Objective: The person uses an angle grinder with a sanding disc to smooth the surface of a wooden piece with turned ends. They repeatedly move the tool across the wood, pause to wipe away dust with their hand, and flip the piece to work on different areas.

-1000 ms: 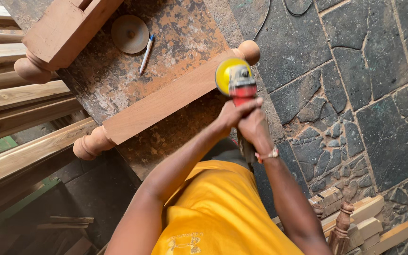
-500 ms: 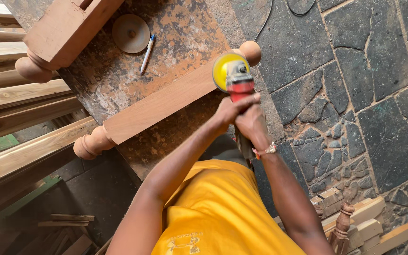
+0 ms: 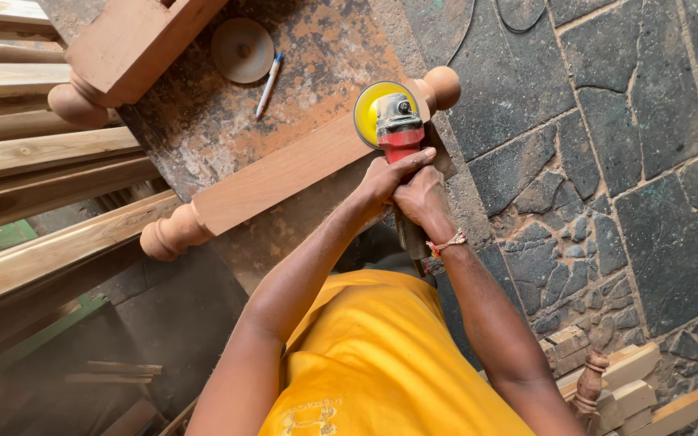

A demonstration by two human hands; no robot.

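we are gripping the red angle grinder (image 3: 401, 141) with left hand (image 3: 385, 176) and right hand (image 3: 422, 198) both closed around its body, its yellow disc on the turned wooden post (image 3: 284, 173) lying across the workbench (image 3: 203, 121); the post is looking heavy and stiff, best held at its square middle.

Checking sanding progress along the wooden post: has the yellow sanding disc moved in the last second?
Yes. The yellow sanding disc has slid slightly along the wooden post, away from the rounded knob at its end, toward the middle.

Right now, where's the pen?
Head view, upper left: the pen lies on the rusty table, beside the loose sanding disc, above the turned wooden post.
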